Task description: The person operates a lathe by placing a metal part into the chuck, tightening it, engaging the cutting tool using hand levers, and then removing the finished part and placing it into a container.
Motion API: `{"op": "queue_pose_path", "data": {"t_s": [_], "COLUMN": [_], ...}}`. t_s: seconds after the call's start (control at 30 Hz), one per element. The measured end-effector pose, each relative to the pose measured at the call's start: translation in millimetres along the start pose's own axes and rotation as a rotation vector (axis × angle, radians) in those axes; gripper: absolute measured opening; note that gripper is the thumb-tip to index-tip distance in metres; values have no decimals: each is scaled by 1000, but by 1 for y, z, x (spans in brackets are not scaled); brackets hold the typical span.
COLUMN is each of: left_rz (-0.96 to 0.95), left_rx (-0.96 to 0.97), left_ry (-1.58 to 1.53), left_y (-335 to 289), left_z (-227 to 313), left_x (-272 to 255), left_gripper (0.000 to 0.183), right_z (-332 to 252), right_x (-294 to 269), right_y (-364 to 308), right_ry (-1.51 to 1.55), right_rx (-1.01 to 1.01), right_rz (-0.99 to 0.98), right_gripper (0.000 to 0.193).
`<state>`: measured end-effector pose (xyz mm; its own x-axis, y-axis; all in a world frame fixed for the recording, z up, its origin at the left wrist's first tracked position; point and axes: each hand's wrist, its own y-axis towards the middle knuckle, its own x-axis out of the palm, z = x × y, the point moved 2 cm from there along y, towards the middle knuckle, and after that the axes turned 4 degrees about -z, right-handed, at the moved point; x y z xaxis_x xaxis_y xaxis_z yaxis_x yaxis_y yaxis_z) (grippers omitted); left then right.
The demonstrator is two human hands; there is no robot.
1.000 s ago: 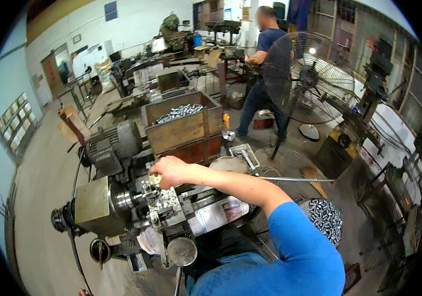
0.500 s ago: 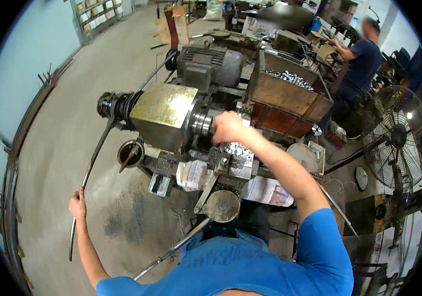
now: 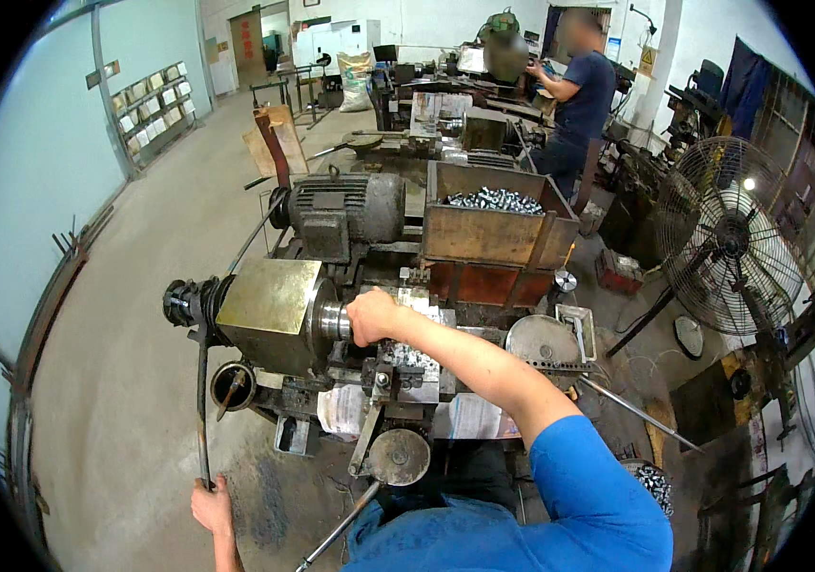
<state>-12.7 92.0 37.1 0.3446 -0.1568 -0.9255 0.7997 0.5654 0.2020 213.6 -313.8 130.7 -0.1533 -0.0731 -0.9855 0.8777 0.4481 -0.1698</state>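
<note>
My left hand [image 3: 212, 505] is closed round the lower part of a long metal lever [image 3: 203, 410], which runs up to the black collar [image 3: 190, 303] at the rear of a lathe headstock [image 3: 269, 297]. At the front of the spindle, my right hand [image 3: 372, 317] is closed against the shiny steel chuck [image 3: 334, 321]. Whatever its fingers hold is hidden behind the hand. Beneath my right wrist lies the cross slide [image 3: 417, 357], strewn with bright metal chips. A round grey disc [image 3: 400, 458] sits nearer to me.
Behind the lathe stand an electric motor [image 3: 345, 205] and a bin [image 3: 484, 234] of small shiny metal parts. A large fan [image 3: 732, 234] is at right. Another person [image 3: 579, 100] stands at the back. An open pot [image 3: 233, 385] hangs below the headstock.
The view has tilted up, showing more of the room. The lever now stands steeper, with my left hand nearer the lathe. My right hand stays at the chuck.
</note>
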Motion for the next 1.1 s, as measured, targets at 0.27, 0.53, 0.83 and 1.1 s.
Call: {"op": "queue_pose_path", "data": {"t_s": [0.27, 0.53, 0.83, 1.1], "left_rz": [-492, -519, -515, -479], "left_rx": [214, 151, 155, 90], "left_ry": [-393, -672, -723, -652], "left_y": [71, 85, 89, 81], "left_z": [24, 28, 24, 32], "left_x": [0, 29, 35, 14], "left_gripper": [26, 22, 19, 20], "right_z": [-10, -4, 152, 152], "right_x": [-8, -38, -113, -62], "right_y": [-6, -66, -136, -159], "right_ry": [-96, 145, 53, 191], "right_rx": [3, -43, 444, 301], "right_rz": [-30, 279, 524, 638], "right_gripper": [26, 13, 29, 40]}}
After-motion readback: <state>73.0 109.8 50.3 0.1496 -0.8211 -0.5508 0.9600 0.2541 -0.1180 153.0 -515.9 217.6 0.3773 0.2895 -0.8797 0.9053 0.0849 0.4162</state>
